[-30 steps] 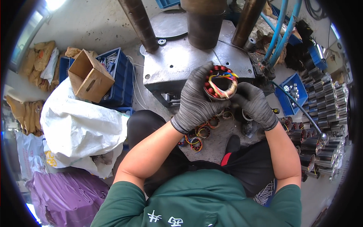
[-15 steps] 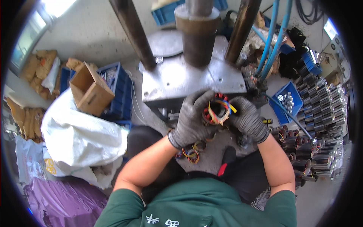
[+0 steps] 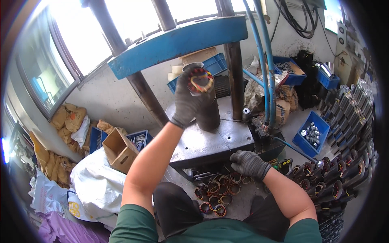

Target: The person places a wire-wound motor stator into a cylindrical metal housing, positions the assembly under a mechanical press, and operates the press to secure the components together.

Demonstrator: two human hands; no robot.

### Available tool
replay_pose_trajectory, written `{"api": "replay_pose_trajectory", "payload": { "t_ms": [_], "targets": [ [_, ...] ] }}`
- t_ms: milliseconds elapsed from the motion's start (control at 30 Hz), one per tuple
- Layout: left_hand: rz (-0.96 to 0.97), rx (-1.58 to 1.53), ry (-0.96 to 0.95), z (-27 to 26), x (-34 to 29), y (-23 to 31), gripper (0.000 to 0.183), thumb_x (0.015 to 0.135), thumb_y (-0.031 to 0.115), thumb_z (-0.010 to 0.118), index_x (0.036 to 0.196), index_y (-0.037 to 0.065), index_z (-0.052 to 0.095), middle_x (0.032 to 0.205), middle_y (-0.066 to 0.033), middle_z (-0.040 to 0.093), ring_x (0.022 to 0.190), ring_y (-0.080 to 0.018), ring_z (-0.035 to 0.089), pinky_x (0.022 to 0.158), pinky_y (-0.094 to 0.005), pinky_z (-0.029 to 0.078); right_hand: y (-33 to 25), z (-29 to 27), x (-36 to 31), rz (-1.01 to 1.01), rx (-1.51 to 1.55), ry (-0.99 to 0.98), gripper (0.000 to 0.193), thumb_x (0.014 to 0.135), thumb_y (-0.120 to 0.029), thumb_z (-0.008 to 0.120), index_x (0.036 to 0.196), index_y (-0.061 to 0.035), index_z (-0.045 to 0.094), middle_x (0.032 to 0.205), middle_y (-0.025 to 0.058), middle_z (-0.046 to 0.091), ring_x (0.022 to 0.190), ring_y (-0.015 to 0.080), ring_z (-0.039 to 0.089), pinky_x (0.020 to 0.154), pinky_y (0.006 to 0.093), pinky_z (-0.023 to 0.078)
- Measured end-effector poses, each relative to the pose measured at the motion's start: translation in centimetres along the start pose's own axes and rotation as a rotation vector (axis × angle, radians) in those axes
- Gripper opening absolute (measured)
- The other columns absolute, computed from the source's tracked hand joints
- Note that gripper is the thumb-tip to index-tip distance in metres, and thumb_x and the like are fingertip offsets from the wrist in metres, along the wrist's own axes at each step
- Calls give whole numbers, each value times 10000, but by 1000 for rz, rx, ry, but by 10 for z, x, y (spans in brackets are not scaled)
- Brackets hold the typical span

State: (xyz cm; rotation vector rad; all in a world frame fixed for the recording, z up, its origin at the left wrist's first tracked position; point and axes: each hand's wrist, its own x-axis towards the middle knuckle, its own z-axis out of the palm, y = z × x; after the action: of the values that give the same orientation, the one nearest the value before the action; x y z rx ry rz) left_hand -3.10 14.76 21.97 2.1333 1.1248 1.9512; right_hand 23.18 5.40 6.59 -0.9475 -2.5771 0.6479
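A ring-shaped motor stator [image 3: 207, 86], wound with red, yellow and dark wires, is gripped in my raised left hand [image 3: 187, 104]. That gloved hand is in front of the dark upright cylinder [image 3: 209, 115] on the press's metal plate [image 3: 194, 146]; whether the stator touches the cylinder I cannot tell. My right hand [image 3: 250, 164], also gloved, is by the plate's front right edge. Its fingers are loosely extended, and no held thing shows in them. Below, between my legs, several more wound stators [image 3: 219, 186] lie on the floor.
The press's blue crossbeam [image 3: 178, 46] spans dark columns [image 3: 233, 81]. Blue hoses [image 3: 269, 77] hang at the right, near a blue bin [image 3: 311, 133] of metal parts. Stacked metal cylinders [image 3: 344, 121] stand far right. A wooden box [image 3: 120, 152] and a white sack [image 3: 97, 174] are at the left.
My left hand has lifted the stator up toward the cylinder. The right hand has let go of it and moved down to the plate's edge. The view has tilted up, showing the blue crossbeam.
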Motion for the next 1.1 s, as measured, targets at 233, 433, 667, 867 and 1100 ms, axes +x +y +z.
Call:
{"api": "replay_pose_trajectory", "payload": {
  "t_ms": [233,433,667,867,1100],
  "targets": [
    [-257,-701,85,-29,120,-123,275,956,315,679,1110,95,620,1135,-36,687,1137,-172,623,1023,-302,506,0,12,9,-66,-65,-193,426,935,-352,656,1233,-49,689,1148,190,702,1096,383,673,972,482,535],
    [-650,-573,130,6,107,-91,775,699,260,976,1301,69,528,1222,-76,683,1099,-211,661,975,-345,563,4,4,-9,13,-81,-303,439,940,-380,659,1263,-84,688,1179,191,700,1126,380,670,981,486,530],
    [-589,-210,-67,-15,99,-53,905,614,288,1026,1347,35,559,1226,-109,700,1087,-223,674,1015,-366,535,-1,4,-5,-18,-96,-377,439,944,-379,658,1273,-89,684,1178,194,704,1128,380,673,979,485,532],
    [-619,-171,-92,-23,98,-60,1015,588,346,1036,1392,20,509,1287,-118,666,1166,-236,640,1059,-380,510,-1,9,0,-53,-108,-356,444,940,-378,660,1271,-83,684,1154,197,714,1109,381,681,971,487,535],
    [-626,-199,-67,-8,93,-65,901,706,201,988,1424,39,468,1287,-111,663,1161,-211,648,1021,-356,550,7,12,-2,-18,-130,-419,506,934,-427,652,1303,-83,676,1187,207,698,1115,392,672,980,483,527]
  ]
}}
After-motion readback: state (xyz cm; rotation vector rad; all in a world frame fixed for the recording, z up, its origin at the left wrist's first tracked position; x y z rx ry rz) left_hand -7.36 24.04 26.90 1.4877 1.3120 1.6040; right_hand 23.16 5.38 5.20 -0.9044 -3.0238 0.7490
